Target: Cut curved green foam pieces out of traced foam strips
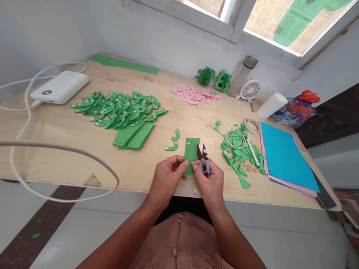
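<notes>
Dusty-pink buttoned top (162, 246) fills the bottom of the view, with two bare forearms reaching past it to the near edge of the wooden table (92, 160). Left hand (165, 181) has a green card (191, 151) pinched at its lower left side, thumb on top, and that card is right between the two hands, close to the table edge. Right hand (211, 183) is doing double duty: small snips (207, 165) tucked in the grip, blades pointing away and a bit apart, while thumb and forefinger close in on a tiny white tab (192, 163) at the card's right side. Can't tell if that tab is stuck down or just being held. Another white bit sits near the card's far end, and there are curved outlines drawn on it, so my read is we're at the tabbing step, cutting not yet started on this one. Next move, imo, calls for a firm thumb press on the tab and keeping those blades off the paper, since they're right beside it. Just past the left hand lies a cut curved piece (176, 144) with white tabs on it, and a big pile of similar green shapes (120, 108) sits farther left.
</notes>
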A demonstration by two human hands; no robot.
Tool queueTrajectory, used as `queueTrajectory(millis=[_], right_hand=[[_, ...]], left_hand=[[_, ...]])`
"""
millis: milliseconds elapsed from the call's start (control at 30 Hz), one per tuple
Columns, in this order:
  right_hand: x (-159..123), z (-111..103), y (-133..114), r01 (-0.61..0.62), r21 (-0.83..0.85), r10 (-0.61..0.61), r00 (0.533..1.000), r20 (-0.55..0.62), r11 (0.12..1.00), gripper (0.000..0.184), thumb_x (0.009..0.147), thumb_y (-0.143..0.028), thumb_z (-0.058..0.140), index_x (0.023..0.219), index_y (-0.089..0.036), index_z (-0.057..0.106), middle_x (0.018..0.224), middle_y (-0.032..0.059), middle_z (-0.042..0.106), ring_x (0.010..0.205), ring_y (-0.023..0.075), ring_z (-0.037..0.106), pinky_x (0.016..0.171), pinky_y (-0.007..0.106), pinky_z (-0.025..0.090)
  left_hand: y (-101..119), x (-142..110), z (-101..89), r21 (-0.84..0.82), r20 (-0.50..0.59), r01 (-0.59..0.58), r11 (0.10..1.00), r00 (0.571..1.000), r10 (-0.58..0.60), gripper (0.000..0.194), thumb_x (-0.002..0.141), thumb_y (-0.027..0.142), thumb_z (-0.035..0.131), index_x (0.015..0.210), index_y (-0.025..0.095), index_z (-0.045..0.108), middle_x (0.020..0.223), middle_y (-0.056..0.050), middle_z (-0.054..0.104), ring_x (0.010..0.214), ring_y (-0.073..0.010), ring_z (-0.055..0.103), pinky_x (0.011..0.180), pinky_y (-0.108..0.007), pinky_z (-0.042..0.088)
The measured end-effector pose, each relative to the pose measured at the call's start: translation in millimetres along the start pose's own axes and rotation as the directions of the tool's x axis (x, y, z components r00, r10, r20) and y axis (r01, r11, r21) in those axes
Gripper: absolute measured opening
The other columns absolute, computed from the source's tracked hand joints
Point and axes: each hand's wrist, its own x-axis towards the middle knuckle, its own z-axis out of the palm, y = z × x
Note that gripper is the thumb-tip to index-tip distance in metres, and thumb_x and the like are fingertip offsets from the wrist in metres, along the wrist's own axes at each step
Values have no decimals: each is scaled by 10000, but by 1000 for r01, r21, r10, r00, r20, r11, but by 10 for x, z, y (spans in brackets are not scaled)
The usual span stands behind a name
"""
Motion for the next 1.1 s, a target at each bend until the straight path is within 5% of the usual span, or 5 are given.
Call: queueTrajectory(millis=[333, 1100], right_hand=[[15, -11, 52, 109, -126, -110, 994, -5, 986, 126, 782, -271, 595, 707, -170, 594, 613, -23, 553, 515, 111, 462, 488, 222, 391], [-24, -6, 30, 107, -153, -110, 994, -7, 982, 119, 787, -246, 573, 690, -186, 538, 609, -41, 507, 528, 110, 455, 505, 228, 362]], left_hand=[[0, 10, -36, 54, 28, 4, 999, 1000, -6, 233, 725, 394, 681, 727, 163, 710, 685, -26, 650, 647, -158, 568, 562, -233, 478], [-63, 26, -81, 189, 95, -71, 980, 994, 53, 154, 752, 317, 640, 720, 170, 675, 669, 12, 630, 575, -121, 501, 548, -230, 409]])
